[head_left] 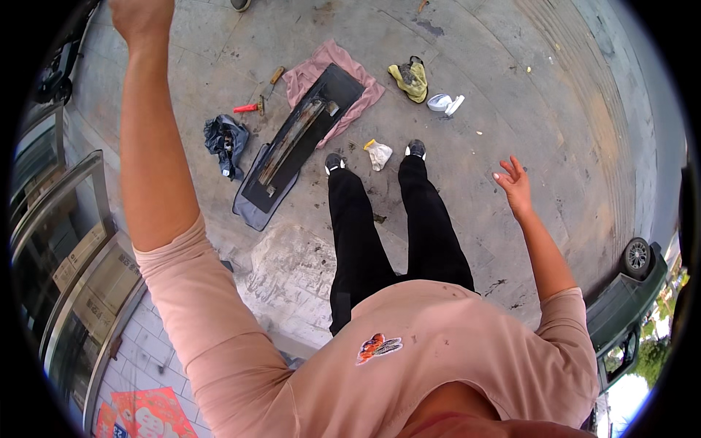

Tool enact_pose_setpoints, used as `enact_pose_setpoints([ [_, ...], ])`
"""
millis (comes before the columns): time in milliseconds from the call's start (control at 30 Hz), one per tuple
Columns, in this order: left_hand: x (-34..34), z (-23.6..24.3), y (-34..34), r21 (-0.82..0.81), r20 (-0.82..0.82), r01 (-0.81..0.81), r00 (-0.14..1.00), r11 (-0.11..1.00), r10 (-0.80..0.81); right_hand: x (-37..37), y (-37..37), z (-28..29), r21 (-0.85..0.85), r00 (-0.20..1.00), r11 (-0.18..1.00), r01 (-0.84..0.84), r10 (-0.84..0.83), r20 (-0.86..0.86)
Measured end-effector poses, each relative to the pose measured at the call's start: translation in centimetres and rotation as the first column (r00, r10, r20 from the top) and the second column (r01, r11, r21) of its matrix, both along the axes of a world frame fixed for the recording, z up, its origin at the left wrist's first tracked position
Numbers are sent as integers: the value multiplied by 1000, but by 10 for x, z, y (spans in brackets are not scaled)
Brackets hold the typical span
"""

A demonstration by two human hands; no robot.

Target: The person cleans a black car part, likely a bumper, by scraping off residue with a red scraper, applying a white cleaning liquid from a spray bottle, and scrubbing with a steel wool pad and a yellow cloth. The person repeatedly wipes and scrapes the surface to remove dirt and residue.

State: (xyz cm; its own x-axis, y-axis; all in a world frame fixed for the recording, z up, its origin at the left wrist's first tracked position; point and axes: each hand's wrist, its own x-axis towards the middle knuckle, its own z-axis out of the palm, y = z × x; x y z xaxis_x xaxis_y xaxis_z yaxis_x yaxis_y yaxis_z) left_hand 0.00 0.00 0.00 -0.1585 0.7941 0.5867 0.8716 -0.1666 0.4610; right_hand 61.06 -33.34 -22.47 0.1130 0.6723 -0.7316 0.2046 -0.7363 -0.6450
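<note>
My left hand is raised at the top left edge, its fingers cut off or hidden there. Out to the right, my right hand hangs in the air over the ground, fingers apart and holding nothing. In front of my feet lies a long black panel with a rusty, worn slot along it. Beneath its far end is a pink cloth, and a grey-blue cloth shows under its near end. Left of the panel are a red-handled tool and a wooden-handled tool.
A dark crumpled plastic bag lies at the left. Ahead are a white bag-like piece, a yellowish bundle and a white object. Glass doors with cardboard boxes stand left; a dark green vehicle is right.
</note>
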Motion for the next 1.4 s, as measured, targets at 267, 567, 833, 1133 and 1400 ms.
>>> enact_pose_setpoints([
  [267, 74, -398, -96, -462, 305, 131, 952, 877, 18, 34, 18, -282, 59, 868, 931, -360, 311, 387],
  [567, 133, -709, -166, -547, 408, 327, 908, 771, -96, -16, 91, -504, 295, 794, 855, -426, 197, 574],
  [833, 45, -784, -135, -454, 303, 178, 952, 873, -36, -34, 123, -563, 677, 951, 689, -257, 54, 306],
  [1133, -23, -774, -171, -467, 241, 178, 968, 866, -69, -114, 139, -508, 551, 649, 355, -755, 525, 551],
  [1400, -49, -797, -287, -737, 23, 290, 913, 610, -407, -200, 127, -465, 581, 551, 385, -717, 823, 136],
])
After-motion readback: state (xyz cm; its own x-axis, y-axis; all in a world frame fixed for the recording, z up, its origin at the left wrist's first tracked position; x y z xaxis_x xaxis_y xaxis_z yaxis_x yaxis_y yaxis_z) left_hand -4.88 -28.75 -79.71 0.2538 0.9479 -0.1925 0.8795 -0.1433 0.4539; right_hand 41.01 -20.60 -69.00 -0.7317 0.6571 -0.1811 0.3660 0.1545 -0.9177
